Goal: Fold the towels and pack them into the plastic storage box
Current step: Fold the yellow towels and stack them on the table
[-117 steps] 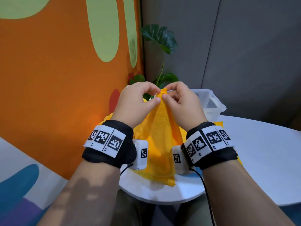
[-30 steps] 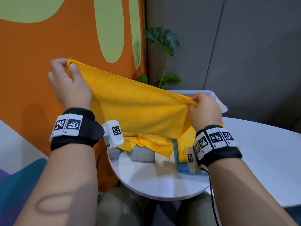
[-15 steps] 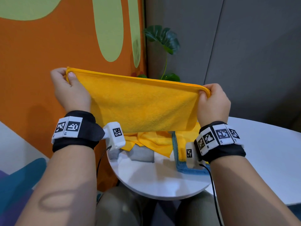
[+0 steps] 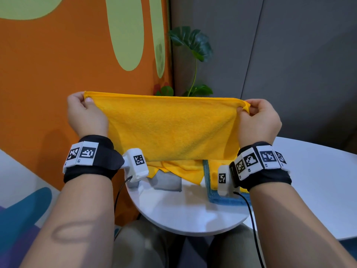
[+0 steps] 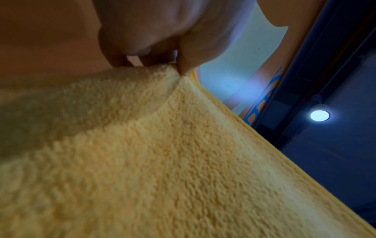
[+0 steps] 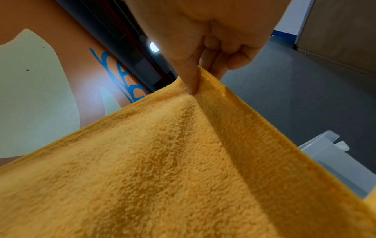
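A yellow towel (image 4: 170, 128) hangs stretched flat in the air above the white table (image 4: 183, 215). My left hand (image 4: 85, 113) pinches its top left corner (image 5: 175, 67). My right hand (image 4: 257, 118) pinches the top right corner (image 6: 195, 83). The top edge runs level between them. Under it on the table lie more yellow towels (image 4: 183, 169), a grey towel (image 4: 166, 182) and a blue towel (image 4: 222, 200). The plastic storage box (image 6: 333, 161) shows only in the right wrist view, low at the right; in the head view the held towel hides it.
An orange wall (image 4: 58, 74) with green shapes stands close on the left. A potted plant (image 4: 193, 47) rises behind the towel against a grey wall (image 4: 289, 64). The table widens to the right (image 4: 318, 190). My knees (image 4: 144, 248) sit under its front edge.
My hands, together at one corner earlier, have spread apart along the towel's edge. In the last second the right hand rose until the top edge became level and taut.
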A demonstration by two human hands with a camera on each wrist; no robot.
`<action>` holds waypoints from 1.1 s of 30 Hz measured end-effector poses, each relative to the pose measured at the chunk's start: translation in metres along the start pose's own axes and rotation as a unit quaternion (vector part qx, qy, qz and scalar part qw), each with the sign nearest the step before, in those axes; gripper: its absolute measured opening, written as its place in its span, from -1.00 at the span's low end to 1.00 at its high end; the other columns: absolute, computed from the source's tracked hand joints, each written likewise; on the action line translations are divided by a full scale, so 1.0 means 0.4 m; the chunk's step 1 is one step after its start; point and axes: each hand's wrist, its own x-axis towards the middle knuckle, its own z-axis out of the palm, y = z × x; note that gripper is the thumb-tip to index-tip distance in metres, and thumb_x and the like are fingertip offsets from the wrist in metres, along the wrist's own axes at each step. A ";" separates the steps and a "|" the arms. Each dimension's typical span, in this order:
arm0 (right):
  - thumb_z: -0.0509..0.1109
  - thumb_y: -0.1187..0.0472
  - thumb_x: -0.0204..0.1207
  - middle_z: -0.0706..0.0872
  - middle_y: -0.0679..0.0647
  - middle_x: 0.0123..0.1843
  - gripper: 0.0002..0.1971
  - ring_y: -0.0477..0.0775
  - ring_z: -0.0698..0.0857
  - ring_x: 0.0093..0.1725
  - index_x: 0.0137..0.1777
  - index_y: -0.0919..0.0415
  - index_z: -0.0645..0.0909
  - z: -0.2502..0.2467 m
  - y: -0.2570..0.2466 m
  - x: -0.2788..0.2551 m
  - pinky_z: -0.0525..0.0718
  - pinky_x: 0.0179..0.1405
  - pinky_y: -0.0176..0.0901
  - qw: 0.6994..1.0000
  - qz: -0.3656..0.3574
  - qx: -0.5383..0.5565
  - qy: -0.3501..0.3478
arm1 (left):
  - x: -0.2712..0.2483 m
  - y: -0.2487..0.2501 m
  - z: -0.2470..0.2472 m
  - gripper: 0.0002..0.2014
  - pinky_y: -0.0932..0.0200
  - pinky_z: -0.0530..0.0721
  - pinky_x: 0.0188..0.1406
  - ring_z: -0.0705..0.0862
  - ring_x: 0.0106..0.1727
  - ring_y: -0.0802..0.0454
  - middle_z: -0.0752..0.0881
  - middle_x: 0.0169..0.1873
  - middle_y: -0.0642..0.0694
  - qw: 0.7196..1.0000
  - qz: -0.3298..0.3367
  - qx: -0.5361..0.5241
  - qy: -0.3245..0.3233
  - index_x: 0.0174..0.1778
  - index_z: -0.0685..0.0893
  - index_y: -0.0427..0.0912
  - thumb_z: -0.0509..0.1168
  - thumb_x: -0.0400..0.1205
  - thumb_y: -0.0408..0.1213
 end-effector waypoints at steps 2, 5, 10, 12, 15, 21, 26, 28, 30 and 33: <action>0.35 0.20 0.56 0.70 -0.09 -0.05 -0.84 -0.11 0.63 -0.09 0.08 0.04 0.70 0.002 0.003 0.001 0.55 -0.10 -0.28 1.000 -0.007 -0.005 0.006 | -0.002 -0.004 0.000 -0.72 0.36 0.43 -0.13 0.52 -0.03 0.10 0.53 0.03 0.03 1.000 -0.002 0.009 -0.003 0.38 0.51 -0.17 0.06 0.78 -0.27; 0.29 0.18 0.59 0.70 0.02 0.07 -0.80 -0.03 0.62 -0.02 0.09 0.04 0.72 0.006 0.009 0.001 0.55 -0.04 -0.20 1.000 -0.024 -0.015 0.013 | -0.002 -0.012 0.001 -0.72 0.30 0.44 -0.09 0.52 -0.04 0.08 0.53 0.04 0.01 1.000 -0.006 0.012 -0.009 0.38 0.50 -0.18 0.06 0.78 -0.26; 0.20 0.14 0.67 0.59 0.02 0.08 -0.79 -0.12 0.49 -0.05 0.14 0.14 0.62 0.007 0.008 -0.006 0.35 -0.09 -0.37 0.999 -0.025 -0.002 0.032 | -0.005 -0.026 0.010 -0.73 0.26 0.43 -0.16 0.50 -0.13 0.06 0.47 -0.20 0.13 1.000 -0.003 0.003 -0.016 0.35 0.47 -0.22 0.03 0.78 -0.28; 0.16 0.14 0.69 0.55 -0.01 0.02 -0.83 -0.10 0.49 -0.07 0.12 0.16 0.54 0.010 0.006 -0.008 0.34 -0.14 -0.37 0.999 -0.023 0.025 0.039 | -0.011 -0.026 0.012 -0.74 0.28 0.40 -0.27 0.48 -0.24 0.12 0.41 -0.26 0.19 1.000 0.007 0.010 -0.020 0.34 0.47 -0.23 0.02 0.78 -0.29; 0.12 0.14 0.71 0.54 -0.02 -0.10 -0.90 -0.02 0.53 -0.14 0.08 0.12 0.43 0.016 0.008 -0.010 0.38 -0.30 -0.32 0.998 -0.029 0.047 0.036 | -0.015 -0.032 0.015 -0.73 0.25 0.38 -0.18 0.47 -0.20 0.06 0.39 -0.27 0.21 0.999 0.014 0.025 -0.023 0.34 0.46 -0.24 0.02 0.78 -0.29; 0.12 0.11 0.71 0.51 -0.02 -0.01 -0.79 -0.03 0.49 -0.03 0.15 0.19 0.50 0.023 0.033 -0.004 0.41 -0.06 -0.19 1.000 -0.018 -0.012 -0.012 | -0.019 -0.052 0.016 -0.72 0.19 0.38 -0.17 0.48 -0.17 0.03 0.47 -0.21 0.08 0.998 -0.009 0.058 -0.039 0.37 0.45 -0.24 0.01 0.79 -0.28; 0.13 0.14 0.70 0.58 0.12 -0.04 -0.79 0.03 0.49 -0.09 0.13 0.24 0.54 0.033 0.051 -0.001 0.40 -0.15 -0.13 0.995 0.035 -0.072 -0.066 | -0.035 -0.060 0.018 -0.70 0.13 0.42 -0.04 0.56 0.04 -0.12 0.58 0.20 -0.16 0.986 -0.045 0.123 -0.101 0.39 0.48 -0.24 0.05 0.78 -0.27; 0.13 0.14 0.70 0.58 0.10 -0.08 -0.76 0.04 0.50 -0.11 0.16 0.23 0.55 0.038 0.049 -0.007 0.40 -0.17 -0.13 0.992 0.058 -0.077 -0.084 | -0.046 -0.057 0.024 -0.69 0.13 0.41 -0.06 0.53 -0.11 -0.05 0.58 0.24 -0.13 0.981 -0.056 0.136 -0.126 0.39 0.50 -0.23 0.08 0.77 -0.25; 0.13 0.08 0.70 0.58 0.06 -0.14 -0.75 0.06 0.53 -0.13 0.13 0.20 0.56 0.047 0.042 -0.015 0.38 -0.20 -0.14 0.988 0.069 -0.089 -0.109 | -0.063 -0.047 0.039 -0.70 0.10 0.43 -0.11 0.52 -0.18 -0.04 0.61 0.22 -0.14 0.975 -0.066 0.139 -0.162 0.36 0.54 -0.18 0.12 0.75 -0.22; 0.16 0.02 0.66 0.63 0.04 -0.19 -0.71 0.08 0.59 -0.12 0.06 0.20 0.61 0.066 0.020 -0.031 0.38 -0.22 -0.17 0.982 0.063 -0.084 -0.155 | -0.108 -0.018 0.071 -0.79 0.02 0.57 -0.14 0.60 -0.10 -0.17 0.69 0.11 -0.16 0.965 -0.057 0.117 -0.226 0.18 0.62 -0.10 0.20 0.69 -0.19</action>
